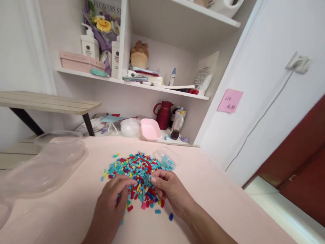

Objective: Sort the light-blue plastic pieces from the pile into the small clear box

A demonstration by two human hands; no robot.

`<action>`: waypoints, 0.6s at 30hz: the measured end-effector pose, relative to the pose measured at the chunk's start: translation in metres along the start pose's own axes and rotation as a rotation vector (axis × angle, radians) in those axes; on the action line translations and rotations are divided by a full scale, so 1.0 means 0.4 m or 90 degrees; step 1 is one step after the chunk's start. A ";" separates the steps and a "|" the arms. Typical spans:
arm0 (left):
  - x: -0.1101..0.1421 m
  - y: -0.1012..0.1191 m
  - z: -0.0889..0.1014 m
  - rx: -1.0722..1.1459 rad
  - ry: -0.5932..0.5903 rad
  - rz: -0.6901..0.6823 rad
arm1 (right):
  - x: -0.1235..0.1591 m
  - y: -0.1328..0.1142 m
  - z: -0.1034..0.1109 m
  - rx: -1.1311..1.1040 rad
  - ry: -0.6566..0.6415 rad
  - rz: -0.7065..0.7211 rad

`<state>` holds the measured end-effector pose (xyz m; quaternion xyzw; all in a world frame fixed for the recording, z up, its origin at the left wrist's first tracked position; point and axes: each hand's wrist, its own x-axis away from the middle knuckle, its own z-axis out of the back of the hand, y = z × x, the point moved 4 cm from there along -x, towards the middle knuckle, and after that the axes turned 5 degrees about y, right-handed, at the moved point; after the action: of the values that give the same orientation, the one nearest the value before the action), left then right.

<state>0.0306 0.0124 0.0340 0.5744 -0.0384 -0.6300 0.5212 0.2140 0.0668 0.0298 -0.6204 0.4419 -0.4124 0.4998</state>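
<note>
A heaped pile of small toy building bricks [139, 165], in light blue, red, yellow, green and dark blue, lies on the pink tabletop. At the pile's near left edge is my left hand [113, 195], its fingers stretched over the bricks and its thumb apart, with nothing seen in it. My right hand [169, 190] is closed in a pinch over the pile's right side. Between its thumb and forefinger a light blue brick [150, 178] shows in part. Just behind this hand a clear plastic container [174, 156] holds several light blue bricks.
Large clear plastic containers [51, 164] stand at the left. Along the back are a pink plastic basin [151, 130], a dark red jug [164, 115] and a bottle with dark liquid [177, 125]. A wooden stand [46, 102] and loaded shelves [139, 83] rise behind.
</note>
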 end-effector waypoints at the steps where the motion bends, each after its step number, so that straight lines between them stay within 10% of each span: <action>1: 0.002 0.002 -0.001 -0.004 -0.002 -0.007 | 0.000 0.000 -0.001 0.003 -0.001 0.002; 5: 0.000 -0.015 0.008 -0.027 0.014 0.076 | -0.011 -0.017 0.026 0.054 0.057 0.033; 12: -0.007 -0.045 0.015 -0.026 0.012 0.209 | -0.058 -0.084 0.227 0.223 0.429 0.276; 18: -0.013 -0.037 0.017 -0.018 0.013 0.240 | -0.082 -0.073 0.288 0.282 0.381 0.205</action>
<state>0.0154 0.0191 0.0303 0.5556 -0.1313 -0.5160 0.6386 0.3188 0.1308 0.0379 -0.2731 0.5599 -0.5767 0.5286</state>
